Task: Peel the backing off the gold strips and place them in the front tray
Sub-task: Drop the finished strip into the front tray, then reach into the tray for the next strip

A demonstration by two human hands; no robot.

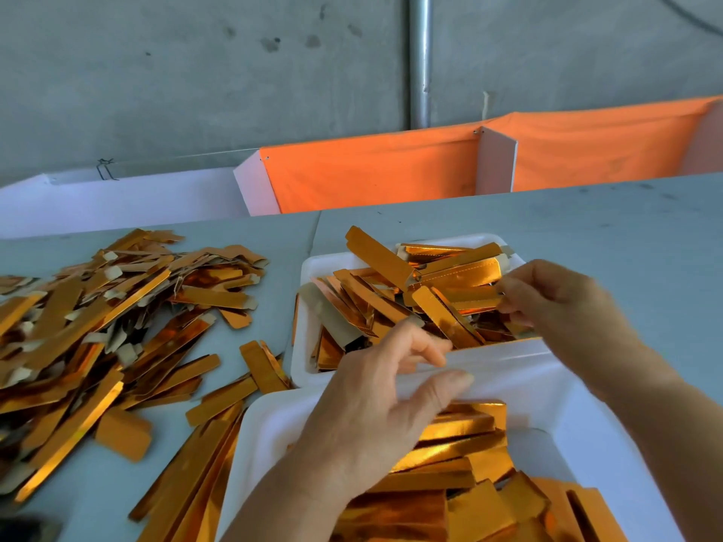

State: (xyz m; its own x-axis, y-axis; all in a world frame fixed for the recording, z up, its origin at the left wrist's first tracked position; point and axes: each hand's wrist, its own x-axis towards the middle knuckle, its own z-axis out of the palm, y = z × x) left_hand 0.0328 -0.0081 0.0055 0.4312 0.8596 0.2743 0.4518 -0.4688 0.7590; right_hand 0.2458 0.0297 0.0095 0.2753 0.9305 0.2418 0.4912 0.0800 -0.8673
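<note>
Two white foam trays sit in front of me. The far tray (pixel 308 275) holds a jumble of gold strips (pixel 375 303). The near tray (pixel 258 424) holds flatter gold strips (pixel 450 455). My right hand (pixel 559 307) reaches into the far tray from the right and pinches the end of a gold strip (pixel 465 297) between its fingertips. Above the rim where the two trays meet hovers my left hand (pixel 375 404), its fingers loosely curled and holding nothing that I can see.
A big loose pile of gold strips and pale backing bits (pixel 98 318) covers the grey table on the left. More strips (pixel 187 483) lie beside the near tray. Behind the table stand white boards with orange cloth (pixel 371 170) and a metal pipe (pixel 420 60).
</note>
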